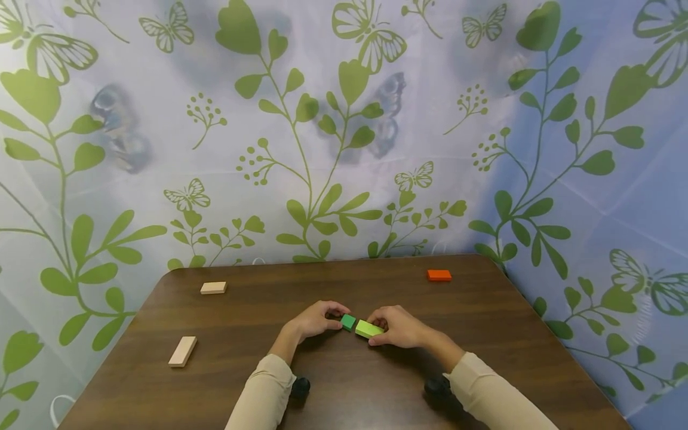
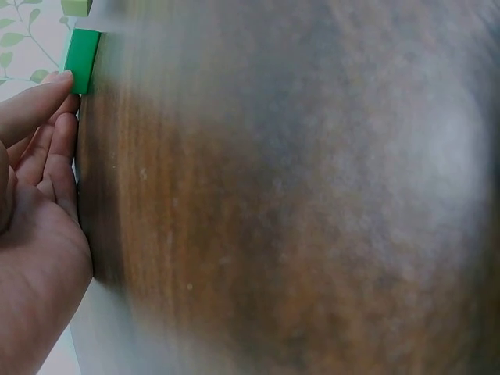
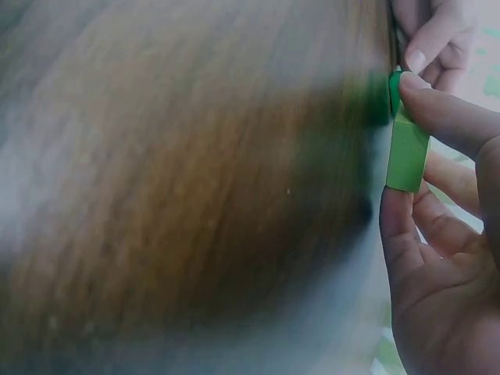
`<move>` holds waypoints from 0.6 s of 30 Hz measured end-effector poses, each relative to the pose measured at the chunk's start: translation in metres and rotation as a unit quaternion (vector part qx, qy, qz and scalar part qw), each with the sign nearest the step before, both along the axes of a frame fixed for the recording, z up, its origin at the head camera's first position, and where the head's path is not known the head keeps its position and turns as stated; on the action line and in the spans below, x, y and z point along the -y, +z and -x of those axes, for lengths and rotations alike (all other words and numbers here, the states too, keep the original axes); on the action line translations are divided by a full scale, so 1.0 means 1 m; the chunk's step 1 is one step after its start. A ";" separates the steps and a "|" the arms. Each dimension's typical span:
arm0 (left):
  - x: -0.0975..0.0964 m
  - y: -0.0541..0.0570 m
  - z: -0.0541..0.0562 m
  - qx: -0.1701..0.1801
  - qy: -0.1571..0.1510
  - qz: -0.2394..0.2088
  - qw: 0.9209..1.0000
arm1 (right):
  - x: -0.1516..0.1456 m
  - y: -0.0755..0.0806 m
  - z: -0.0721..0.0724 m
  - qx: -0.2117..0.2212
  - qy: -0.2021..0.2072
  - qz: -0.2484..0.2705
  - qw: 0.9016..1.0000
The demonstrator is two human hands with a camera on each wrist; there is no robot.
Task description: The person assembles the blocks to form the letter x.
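Both hands occupied, near the middle of the desk (image 1: 242,370). Left hand (image 1: 316,319) pinches the dark green block (image 1: 348,322) by its left end, thumb on the near side, fingers on the far side. Right hand (image 1: 400,328) grips the lime green block (image 1: 367,329), thumb on one side, fingertips on the other; the hand comes in from the right.

The two green blocks sit just beside each other, dark one left, lime one right, with a narrow strip of desk between them in the head view (right wrist view overlaps them, so that angle can't confirm the gap). Can't tell whether the lime block rests on the desk or is slightly raised.

Rest of the desk: one beige block (image 1: 213,288) lies flat toward the far left corner, a second beige block (image 1: 183,351) lies flat nearer the person, by the left edge. Orange-red block (image 1: 439,275) lies flat near the far edge, right side. Desktop is dark brown wood grain. Behind it hangs a pale curtain (image 1: 206,164) printed with green leaves and butterflies. Person's sleeves (image 1: 263,388) are beige.
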State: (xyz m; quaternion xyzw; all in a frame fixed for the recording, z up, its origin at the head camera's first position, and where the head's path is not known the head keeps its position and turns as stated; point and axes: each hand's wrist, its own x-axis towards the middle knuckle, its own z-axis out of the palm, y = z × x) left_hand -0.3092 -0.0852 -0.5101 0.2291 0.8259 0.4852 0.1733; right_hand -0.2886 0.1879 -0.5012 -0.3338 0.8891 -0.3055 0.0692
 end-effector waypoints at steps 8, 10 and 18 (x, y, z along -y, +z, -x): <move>0.000 -0.001 0.000 -0.006 -0.003 -0.002 1.000 | 0.008 -0.002 0.002 -0.017 -0.011 -0.010 1.000; 0.001 -0.001 0.001 -0.008 -0.005 -0.001 1.000 | 0.010 -0.003 0.002 -0.022 -0.011 -0.013 1.000; 0.002 -0.001 0.002 -0.010 -0.008 0.002 1.000 | 0.017 -0.007 0.004 -0.036 -0.011 -0.018 0.999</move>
